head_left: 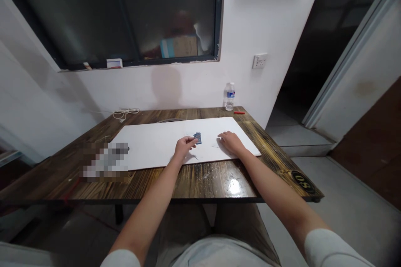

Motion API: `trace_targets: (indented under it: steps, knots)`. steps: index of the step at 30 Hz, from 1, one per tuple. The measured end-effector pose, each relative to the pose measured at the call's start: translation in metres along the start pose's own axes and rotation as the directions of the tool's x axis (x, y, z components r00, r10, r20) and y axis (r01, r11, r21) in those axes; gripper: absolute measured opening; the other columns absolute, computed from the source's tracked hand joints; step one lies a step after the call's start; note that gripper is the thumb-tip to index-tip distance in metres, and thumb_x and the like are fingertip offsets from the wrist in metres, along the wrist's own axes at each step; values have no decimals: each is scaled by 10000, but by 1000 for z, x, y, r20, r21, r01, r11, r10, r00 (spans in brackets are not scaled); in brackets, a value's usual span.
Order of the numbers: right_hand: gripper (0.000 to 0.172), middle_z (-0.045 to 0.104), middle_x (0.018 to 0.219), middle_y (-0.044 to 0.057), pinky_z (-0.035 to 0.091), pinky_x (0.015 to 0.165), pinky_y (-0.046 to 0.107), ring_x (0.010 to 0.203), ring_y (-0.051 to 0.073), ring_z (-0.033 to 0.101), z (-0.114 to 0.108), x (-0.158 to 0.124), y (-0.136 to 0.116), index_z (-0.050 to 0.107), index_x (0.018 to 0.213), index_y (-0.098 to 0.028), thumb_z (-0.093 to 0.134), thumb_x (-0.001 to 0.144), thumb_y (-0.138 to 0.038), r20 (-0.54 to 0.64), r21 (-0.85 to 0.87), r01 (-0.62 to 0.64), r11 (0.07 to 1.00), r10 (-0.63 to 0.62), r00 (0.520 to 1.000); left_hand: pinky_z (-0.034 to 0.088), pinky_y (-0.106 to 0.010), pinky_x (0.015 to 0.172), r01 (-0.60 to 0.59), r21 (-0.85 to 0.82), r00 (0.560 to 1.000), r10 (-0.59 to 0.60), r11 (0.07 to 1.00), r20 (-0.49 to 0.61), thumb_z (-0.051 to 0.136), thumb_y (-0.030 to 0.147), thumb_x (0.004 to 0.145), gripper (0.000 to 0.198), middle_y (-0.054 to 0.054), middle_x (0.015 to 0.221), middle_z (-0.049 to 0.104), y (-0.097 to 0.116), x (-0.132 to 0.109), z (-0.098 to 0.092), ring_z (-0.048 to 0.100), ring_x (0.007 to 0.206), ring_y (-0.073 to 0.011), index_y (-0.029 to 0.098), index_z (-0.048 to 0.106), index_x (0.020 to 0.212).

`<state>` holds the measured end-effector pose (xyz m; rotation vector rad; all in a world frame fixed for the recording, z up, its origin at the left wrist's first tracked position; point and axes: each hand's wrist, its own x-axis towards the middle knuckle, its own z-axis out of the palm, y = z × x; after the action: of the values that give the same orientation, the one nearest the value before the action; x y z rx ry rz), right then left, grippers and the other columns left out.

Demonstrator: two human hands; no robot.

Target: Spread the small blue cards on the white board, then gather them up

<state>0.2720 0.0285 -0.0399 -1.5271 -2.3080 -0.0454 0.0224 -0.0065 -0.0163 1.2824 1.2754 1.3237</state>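
My left hand (184,148) lies on a white foam board (147,146), its fingertips reaching a small blue flat item (197,137). That item has a pale pattern, and its exact kind is too small to tell. Whether the fingers grip it or only touch it, I cannot tell. My right hand (231,142) rests palm down on the board to the right, fingers slightly spread, touching nothing else. A thin dark mark or scrap (194,157) lies near my left wrist.
The board lies on a dark wooden table (213,183). A plastic water bottle (229,96), a red pen-like stick (239,112) and a coiled white cable (125,112) sit along its far edge. A pixelated patch (105,162) hides the table's left part.
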Motion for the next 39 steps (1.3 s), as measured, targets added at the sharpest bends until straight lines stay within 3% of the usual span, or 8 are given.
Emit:
trace_targets:
  steps: [6, 12, 16, 18, 21, 26, 33, 39]
  knots:
    - [325, 672, 1078, 121, 389, 849, 326, 1030, 254, 569, 0, -2, 0, 666, 1212, -220, 489, 939, -223, -15, -5, 35, 999, -35, 999, 414, -240, 541, -7, 19, 1000, 6, 1000, 11, 858, 492, 467, 469, -28, 651, 686, 0, 0, -1, 625, 584, -149, 159, 694, 753]
    - [216, 649, 1037, 106, 384, 803, 319, 957, 244, 551, -3, -5, 2, 725, 1021, -221, 540, 910, -225, -80, 4, -17, 1000, 17, 997, 411, -235, 531, 5, 8, 1000, -5, 1000, 9, 859, 479, 464, 460, -26, 650, 685, -1, 1, -1, 616, 578, -142, 157, 691, 746]
    - [141, 653, 901, 84, 402, 771, 305, 886, 223, 559, -6, -5, 4, 737, 834, -207, 600, 868, -213, -161, 169, -11, 986, 39, 986, 410, -233, 524, 12, 3, 1000, -12, 1000, 4, 862, 480, 456, 473, -30, 656, 687, -1, 1, 0, 616, 575, -142, 156, 689, 755]
    - [130, 663, 839, 69, 424, 770, 305, 840, 207, 575, -7, -4, 0, 733, 803, -206, 620, 861, -234, -213, 330, 41, 943, 32, 977, 411, -233, 519, 10, 4, 1000, -10, 1000, 6, 863, 492, 445, 486, -33, 661, 690, -1, 1, 0, 616, 572, -142, 156, 691, 751]
    - [161, 697, 836, 64, 462, 778, 330, 791, 201, 600, -8, -4, -14, 739, 810, -220, 667, 837, -360, -289, 564, 176, 807, -7, 957, 408, -233, 506, 4, 7, 1000, -4, 1000, 9, 860, 512, 437, 497, -29, 644, 683, -1, 1, 0, 605, 560, -140, 156, 690, 738]
    - [323, 725, 881, 71, 495, 795, 370, 828, 220, 651, -10, -8, -47, 751, 837, -248, 612, 842, -539, -250, 770, 285, 571, -142, 958, 412, -233, 495, 2, 26, 999, -4, 1000, 46, 855, 530, 440, 486, -26, 626, 672, -1, -1, 1, 594, 552, -137, 157, 680, 698]
    - [371, 716, 773, 35, 487, 636, 312, 709, 203, 662, 0, -12, -61, 606, 953, -229, 675, 774, -546, -248, 842, 178, 509, 72, 966, 441, -251, 540, -56, 56, 981, 45, 997, 187, 840, 538, 497, 449, -24, 617, 659, 2, -8, 5, 581, 567, -136, 157, 682, 674]
    - [417, 708, 716, 12, 483, 656, 313, 689, 199, 668, -1, -13, -58, 513, 933, -237, 723, 720, -528, -192, 878, 134, 459, 83, 978, 452, -256, 567, -86, 65, 945, 61, 994, 321, 841, 526, 534, 429, -34, 603, 667, 4, -14, 6, 588, 570, -143, 154, 683, 677]
